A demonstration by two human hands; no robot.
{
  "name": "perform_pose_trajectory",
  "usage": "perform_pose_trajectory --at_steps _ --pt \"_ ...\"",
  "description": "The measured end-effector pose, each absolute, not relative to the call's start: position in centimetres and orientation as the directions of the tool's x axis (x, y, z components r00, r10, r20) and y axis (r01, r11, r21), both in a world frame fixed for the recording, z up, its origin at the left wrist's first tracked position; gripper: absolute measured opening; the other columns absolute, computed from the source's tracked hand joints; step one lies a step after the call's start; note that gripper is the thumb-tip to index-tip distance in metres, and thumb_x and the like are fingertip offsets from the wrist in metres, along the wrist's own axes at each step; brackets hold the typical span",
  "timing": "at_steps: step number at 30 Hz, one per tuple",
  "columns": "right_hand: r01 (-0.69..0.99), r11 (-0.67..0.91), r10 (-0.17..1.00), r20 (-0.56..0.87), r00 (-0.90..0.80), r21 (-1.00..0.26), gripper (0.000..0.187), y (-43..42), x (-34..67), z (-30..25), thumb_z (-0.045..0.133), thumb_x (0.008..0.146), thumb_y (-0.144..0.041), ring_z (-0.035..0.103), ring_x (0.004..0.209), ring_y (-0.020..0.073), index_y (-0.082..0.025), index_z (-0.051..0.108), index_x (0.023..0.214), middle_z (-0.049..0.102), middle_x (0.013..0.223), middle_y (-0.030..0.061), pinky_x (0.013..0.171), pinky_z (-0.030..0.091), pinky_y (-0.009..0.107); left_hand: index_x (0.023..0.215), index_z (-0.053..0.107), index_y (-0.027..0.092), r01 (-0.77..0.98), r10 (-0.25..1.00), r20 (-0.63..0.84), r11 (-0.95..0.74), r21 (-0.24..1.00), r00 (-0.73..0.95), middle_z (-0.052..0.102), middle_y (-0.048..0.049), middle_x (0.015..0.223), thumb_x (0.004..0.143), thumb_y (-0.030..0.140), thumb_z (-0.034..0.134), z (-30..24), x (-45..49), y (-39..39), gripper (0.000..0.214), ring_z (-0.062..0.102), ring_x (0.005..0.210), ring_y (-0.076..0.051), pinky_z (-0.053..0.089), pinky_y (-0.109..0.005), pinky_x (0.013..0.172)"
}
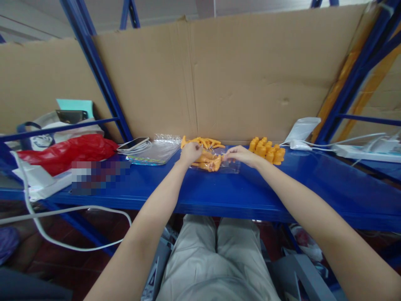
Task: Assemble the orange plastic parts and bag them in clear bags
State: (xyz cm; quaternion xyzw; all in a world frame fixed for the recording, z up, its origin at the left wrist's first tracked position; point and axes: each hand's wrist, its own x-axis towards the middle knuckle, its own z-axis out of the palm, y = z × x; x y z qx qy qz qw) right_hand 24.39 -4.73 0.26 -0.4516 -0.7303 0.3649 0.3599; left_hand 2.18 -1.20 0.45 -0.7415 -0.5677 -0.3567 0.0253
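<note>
In front of me on the blue shelf, several orange plastic pieces (209,164) lie in or on a clear plastic bag (233,166). My left hand (190,153) is at the left of these pieces, its fingers curled together; what they grip is too small to make out. At the right side, my right hand (242,155) pinches the edge of the clear bag with thumb and fingertips. Just behind the hands is a heap of thin orange pieces (208,142). Chunky orange pieces (266,150) stand in a cluster right of my right hand.
Flat clear bags (155,152) lie to the left, beside a phone (134,144) with a white cable. Further left is a red plastic bag (72,152). A cardboard sheet (234,75) closes the back between blue posts. A white packet (302,131) stands at right.
</note>
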Motion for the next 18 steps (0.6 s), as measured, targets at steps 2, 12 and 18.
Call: perform_pose_trajectory --at_steps 2,12,18 --pt "0.456 0.315 0.945 0.233 -0.227 -0.832 0.014 -4.2 24.9 0.4 0.058 0.07 -0.017 0.053 0.06 0.0108 -0.016 0.066 0.059 0.062 0.058 -0.0006 0.057 0.037 0.022 0.057 0.063 0.017 0.862 0.838 0.536 -0.345 0.372 0.104 0.065 -0.0049 0.063 0.078 0.021 0.052 0.6 2.0 -1.3 0.024 0.062 0.07 -0.019 0.046 -0.026 0.068" --pt "0.962 0.051 0.82 0.561 0.112 -0.268 0.022 -4.0 27.0 0.7 0.051 0.09 -0.028 0.06 0.107 0.0302 -0.015 0.068 0.091 0.066 0.112 0.0172 0.09 0.044 0.041 0.086 0.072 0.015 0.686 0.882 0.444 -0.421 0.593 0.157 0.068 -0.0018 0.064 0.082 0.024 0.054 0.5 2.7 -1.1 0.02 0.062 0.062 -0.015 0.046 -0.023 0.064" --pt "0.851 -0.142 0.971 0.095 0.219 -0.506 0.062 -4.0 27.5 1.2 0.035 0.096 -0.057 0.068 0.076 0.0253 -0.008 0.069 0.079 0.07 0.08 0.021 0.065 0.048 0.031 0.078 0.069 0.015 0.8 0.958 0.285 -0.201 0.565 0.04 0.063 -0.0033 0.058 0.081 0.021 0.06 -0.1 2.6 -0.8 0.011 0.066 0.068 -0.02 0.05 -0.026 0.067"
